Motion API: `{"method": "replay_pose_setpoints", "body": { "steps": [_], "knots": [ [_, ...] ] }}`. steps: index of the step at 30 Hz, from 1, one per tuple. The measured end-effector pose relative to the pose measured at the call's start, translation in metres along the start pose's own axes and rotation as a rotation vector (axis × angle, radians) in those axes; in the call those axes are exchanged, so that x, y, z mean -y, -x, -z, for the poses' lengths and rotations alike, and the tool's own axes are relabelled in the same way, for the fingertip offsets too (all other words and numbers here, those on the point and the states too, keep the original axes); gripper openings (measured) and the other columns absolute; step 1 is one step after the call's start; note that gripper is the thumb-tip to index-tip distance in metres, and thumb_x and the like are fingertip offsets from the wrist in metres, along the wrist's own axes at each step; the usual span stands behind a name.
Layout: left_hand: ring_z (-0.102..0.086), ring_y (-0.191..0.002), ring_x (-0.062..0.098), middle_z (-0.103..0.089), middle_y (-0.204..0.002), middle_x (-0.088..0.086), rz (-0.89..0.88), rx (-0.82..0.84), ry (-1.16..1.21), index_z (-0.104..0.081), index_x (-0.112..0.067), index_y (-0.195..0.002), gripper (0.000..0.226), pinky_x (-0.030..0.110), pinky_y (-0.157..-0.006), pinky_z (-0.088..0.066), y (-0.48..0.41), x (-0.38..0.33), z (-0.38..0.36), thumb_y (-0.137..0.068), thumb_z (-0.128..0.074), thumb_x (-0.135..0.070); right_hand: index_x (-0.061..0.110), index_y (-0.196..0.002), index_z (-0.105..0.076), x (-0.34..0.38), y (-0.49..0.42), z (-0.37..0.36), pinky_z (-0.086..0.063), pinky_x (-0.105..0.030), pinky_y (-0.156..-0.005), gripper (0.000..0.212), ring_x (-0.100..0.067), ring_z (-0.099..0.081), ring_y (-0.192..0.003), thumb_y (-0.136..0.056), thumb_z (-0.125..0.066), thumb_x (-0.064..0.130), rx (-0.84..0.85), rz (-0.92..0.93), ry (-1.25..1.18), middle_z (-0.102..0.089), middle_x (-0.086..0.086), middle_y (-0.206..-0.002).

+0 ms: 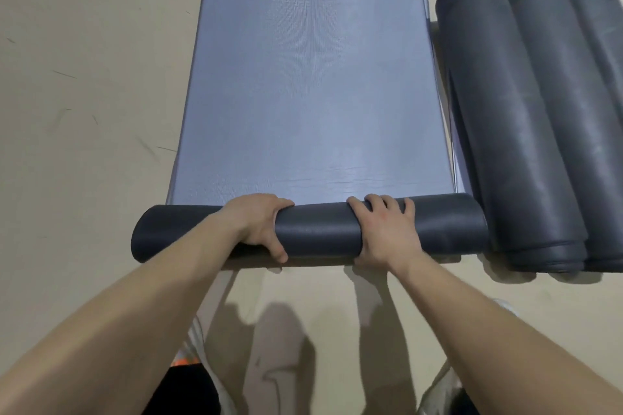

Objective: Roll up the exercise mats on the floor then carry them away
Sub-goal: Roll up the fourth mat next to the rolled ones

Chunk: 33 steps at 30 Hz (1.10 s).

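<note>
While the part-rolled grey-blue foam exercise mat (pixel 310 94) lies on the floor (pixel 84 111), left hand (pixel 259 226) and right hand (pixel 387 232) grasp its roll (fingers curled over).

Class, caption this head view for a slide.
Left hand and right hand grip a partly rolled mat; rolled mats lie beside it.

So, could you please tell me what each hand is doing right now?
Left hand: grips the mat roll.
Right hand: grips the mat roll too.
</note>
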<state>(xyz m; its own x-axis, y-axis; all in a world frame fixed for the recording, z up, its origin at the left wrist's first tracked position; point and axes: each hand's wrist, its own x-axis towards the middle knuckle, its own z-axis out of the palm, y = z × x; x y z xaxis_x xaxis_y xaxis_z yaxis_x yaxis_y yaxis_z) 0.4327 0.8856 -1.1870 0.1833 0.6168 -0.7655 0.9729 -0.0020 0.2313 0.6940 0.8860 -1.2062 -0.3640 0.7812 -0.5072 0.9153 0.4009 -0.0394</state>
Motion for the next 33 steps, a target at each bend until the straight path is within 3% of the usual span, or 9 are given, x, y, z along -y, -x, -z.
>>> {"method": "replay_pose_setpoints", "body": {
  "steps": [4, 7, 9, 11, 14, 17, 21, 28, 33],
  "knots": [
    [-0.055, -0.120, 0.028, -0.053, -0.136, -0.004, 0.150, -0.228, -0.152, -0.034, -0.033, -0.148, 0.108, 0.048, -0.098, -0.044, 0.009, -0.018, -0.007, -0.059, -0.081, -0.071, 0.040, -0.145, -0.033, -0.013, -0.037, 0.032, -0.031, -0.053, -0.105, 0.109, -0.027, -0.051, -0.119, -0.051, -0.084, 0.062, 0.223, 0.040, -0.075, -0.052, 0.003, -0.128],
    [-0.043, -0.134, 0.035, -0.045, -0.146, 0.004, 0.200, -0.336, -0.226, -0.024, -0.025, -0.151, 0.114, 0.058, -0.112, -0.031, 0.008, -0.033, -0.032, -0.062, -0.081, -0.070, 0.040, -0.150, -0.034, -0.020, -0.055, 0.054, -0.039, -0.048, -0.099, 0.115, -0.026, -0.055, -0.115, -0.051, -0.089, 0.062, 0.324, 0.052, -0.147, -0.055, 0.005, -0.126],
    [-0.047, -0.130, 0.031, -0.049, -0.142, 0.002, 0.169, -0.433, -0.205, -0.030, -0.027, -0.147, 0.105, 0.053, -0.113, -0.030, 0.001, -0.027, -0.033, -0.063, -0.081, -0.064, 0.038, -0.154, -0.030, -0.019, -0.049, 0.050, -0.036, -0.051, -0.109, 0.120, -0.028, -0.052, -0.124, -0.052, -0.086, 0.068, 0.197, 0.056, -0.120, -0.053, 0.002, -0.137],
    [-0.053, -0.121, 0.027, -0.054, -0.135, -0.001, 0.122, -0.461, -0.170, -0.037, -0.030, -0.142, 0.097, 0.048, -0.110, -0.034, -0.004, -0.017, -0.027, -0.062, -0.080, -0.062, 0.032, -0.155, -0.029, -0.016, -0.030, 0.028, -0.027, -0.056, -0.118, 0.117, -0.031, -0.048, -0.131, -0.057, -0.083, 0.068, -0.042, 0.062, 0.009, -0.049, -0.003, -0.143],
    [-0.056, -0.113, 0.024, -0.056, -0.129, -0.003, 0.041, -0.391, -0.169, -0.039, -0.031, -0.140, 0.095, 0.045, -0.106, -0.039, -0.011, -0.011, -0.010, -0.062, -0.078, -0.068, 0.027, -0.148, -0.036, -0.011, -0.013, -0.002, -0.034, -0.054, -0.110, 0.104, -0.033, -0.052, -0.125, -0.062, -0.087, 0.058, -0.288, 0.054, 0.090, -0.054, -0.006, -0.138],
    [-0.051, -0.126, 0.027, -0.050, -0.142, 0.000, 0.081, -0.428, -0.168, -0.031, -0.031, -0.148, 0.104, 0.051, -0.116, -0.029, -0.012, -0.010, -0.006, -0.064, -0.078, -0.071, 0.033, -0.145, -0.038, -0.014, -0.032, 0.018, -0.037, -0.048, -0.105, 0.098, -0.028, -0.055, -0.118, -0.060, -0.077, 0.062, -0.232, 0.058, 0.075, -0.055, 0.000, -0.135],
    [-0.025, -0.149, 0.037, -0.026, -0.160, 0.009, 0.154, -0.614, -0.266, -0.007, -0.028, -0.157, 0.126, 0.060, -0.122, -0.014, 0.000, -0.018, -0.043, -0.065, -0.078, -0.073, 0.037, -0.147, -0.033, -0.019, -0.056, 0.043, -0.038, -0.047, -0.104, 0.105, -0.027, -0.054, -0.119, -0.057, -0.076, 0.071, -0.077, 0.104, 0.062, -0.052, 0.002, -0.136],
    [-0.033, -0.143, 0.029, -0.035, -0.155, 0.002, 0.050, -0.581, -0.186, -0.016, -0.029, -0.156, 0.125, 0.051, -0.121, -0.020, -0.034, 0.005, -0.003, -0.058, -0.081, -0.071, 0.021, -0.154, -0.029, -0.007, -0.044, 0.013, -0.021, -0.059, -0.116, 0.120, -0.039, -0.039, -0.138, -0.057, -0.090, 0.054, -0.381, 0.036, 0.126, -0.042, -0.015, -0.148],
    [-0.012, -0.153, 0.041, -0.012, -0.164, 0.013, 0.152, -0.618, -0.292, 0.004, -0.026, -0.157, 0.133, 0.065, -0.120, -0.011, -0.042, 0.007, -0.007, -0.064, -0.077, -0.076, 0.025, -0.150, -0.033, -0.016, -0.081, 0.035, -0.023, -0.054, -0.115, 0.121, -0.031, -0.044, -0.132, -0.049, -0.084, 0.068, -0.300, 0.065, 0.117, -0.047, -0.007, -0.142]
  ]
}}
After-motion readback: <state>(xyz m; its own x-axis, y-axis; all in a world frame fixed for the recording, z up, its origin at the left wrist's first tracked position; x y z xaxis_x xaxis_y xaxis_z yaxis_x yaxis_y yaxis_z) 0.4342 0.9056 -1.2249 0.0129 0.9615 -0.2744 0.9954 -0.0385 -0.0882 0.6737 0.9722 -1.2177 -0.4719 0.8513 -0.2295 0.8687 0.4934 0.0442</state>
